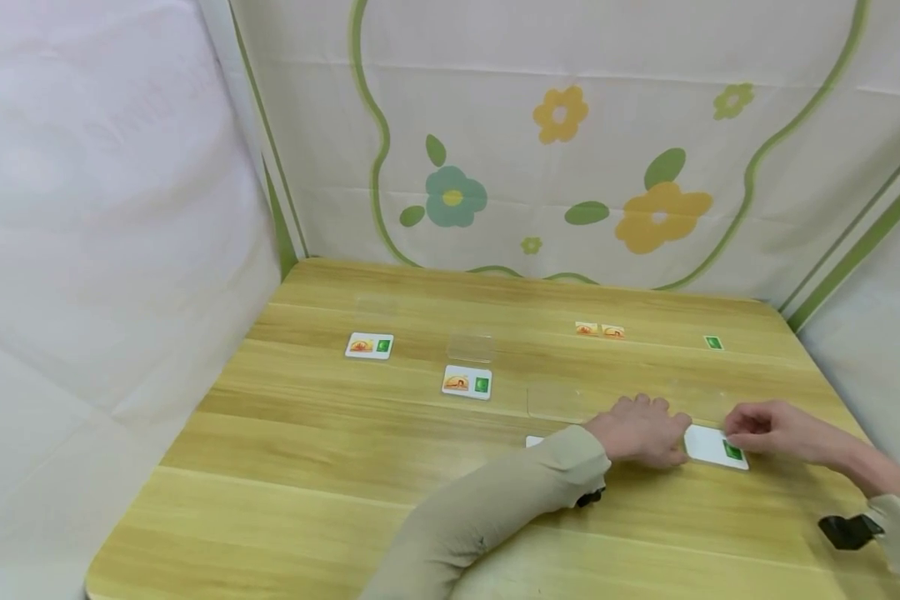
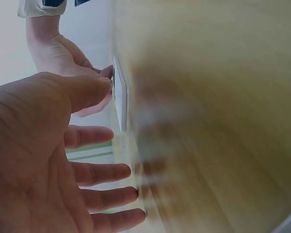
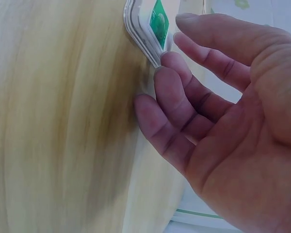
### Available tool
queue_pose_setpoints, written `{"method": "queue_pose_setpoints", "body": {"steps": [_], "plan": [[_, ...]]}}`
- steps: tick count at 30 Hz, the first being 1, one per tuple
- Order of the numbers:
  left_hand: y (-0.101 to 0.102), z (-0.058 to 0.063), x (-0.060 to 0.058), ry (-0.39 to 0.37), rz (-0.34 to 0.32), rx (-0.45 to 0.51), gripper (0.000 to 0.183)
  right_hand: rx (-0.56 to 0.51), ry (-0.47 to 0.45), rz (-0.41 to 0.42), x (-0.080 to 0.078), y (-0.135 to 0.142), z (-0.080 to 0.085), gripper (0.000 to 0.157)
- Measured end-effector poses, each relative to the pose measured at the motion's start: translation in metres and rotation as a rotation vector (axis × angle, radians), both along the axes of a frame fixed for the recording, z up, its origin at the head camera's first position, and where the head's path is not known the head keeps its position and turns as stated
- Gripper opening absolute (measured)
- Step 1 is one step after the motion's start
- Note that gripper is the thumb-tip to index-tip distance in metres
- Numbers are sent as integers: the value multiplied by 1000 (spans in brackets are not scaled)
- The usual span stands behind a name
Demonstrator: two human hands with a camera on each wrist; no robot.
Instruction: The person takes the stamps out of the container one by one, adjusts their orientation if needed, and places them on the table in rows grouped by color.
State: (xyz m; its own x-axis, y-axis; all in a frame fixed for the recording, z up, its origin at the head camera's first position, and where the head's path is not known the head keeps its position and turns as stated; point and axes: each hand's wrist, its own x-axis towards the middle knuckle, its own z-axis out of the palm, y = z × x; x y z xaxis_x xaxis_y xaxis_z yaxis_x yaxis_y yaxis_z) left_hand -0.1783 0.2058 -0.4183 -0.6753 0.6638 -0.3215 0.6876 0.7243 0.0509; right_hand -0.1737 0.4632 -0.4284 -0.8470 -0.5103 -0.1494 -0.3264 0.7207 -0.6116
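A white card [image 1: 708, 447] lies on the table between my hands, a green sticker [image 1: 732, 451] at its right end. Several layered edges show under this card's corner [image 3: 140, 29] in the right wrist view. My left hand [image 1: 645, 431] is palm down at the card's left end, fingers spread and its thumb right at the card's edge in the left wrist view. At the right end, my right hand [image 1: 783, 433] has its fingertips at the green sticker. Its fingers are loosely bent in the right wrist view, with the thumb [image 3: 208, 26] beside the sticker.
Two white cards [image 1: 370, 346] [image 1: 467, 382], each with an orange picture and a green one, lie to the left. Another card [image 1: 534, 441] is partly hidden by my left sleeve. Farther back lie small orange pieces [image 1: 587, 329], a green piece [image 1: 713, 342] and clear sheets [image 1: 472, 347].
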Motion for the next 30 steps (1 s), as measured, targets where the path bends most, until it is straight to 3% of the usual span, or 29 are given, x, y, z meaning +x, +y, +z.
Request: {"method": "queue_pose_setpoints", "body": {"steps": [7,13,30], "plan": [[11,-2,2,21,48,-51,43,-19,6,17,-1,4,-5,7],[17,-6,3,41,95,-39,39,-17,21,30,-2,4,-6,7],[28,-9,9,80,145,-80,45,16,121,28,1,-4,-8,12]]}}
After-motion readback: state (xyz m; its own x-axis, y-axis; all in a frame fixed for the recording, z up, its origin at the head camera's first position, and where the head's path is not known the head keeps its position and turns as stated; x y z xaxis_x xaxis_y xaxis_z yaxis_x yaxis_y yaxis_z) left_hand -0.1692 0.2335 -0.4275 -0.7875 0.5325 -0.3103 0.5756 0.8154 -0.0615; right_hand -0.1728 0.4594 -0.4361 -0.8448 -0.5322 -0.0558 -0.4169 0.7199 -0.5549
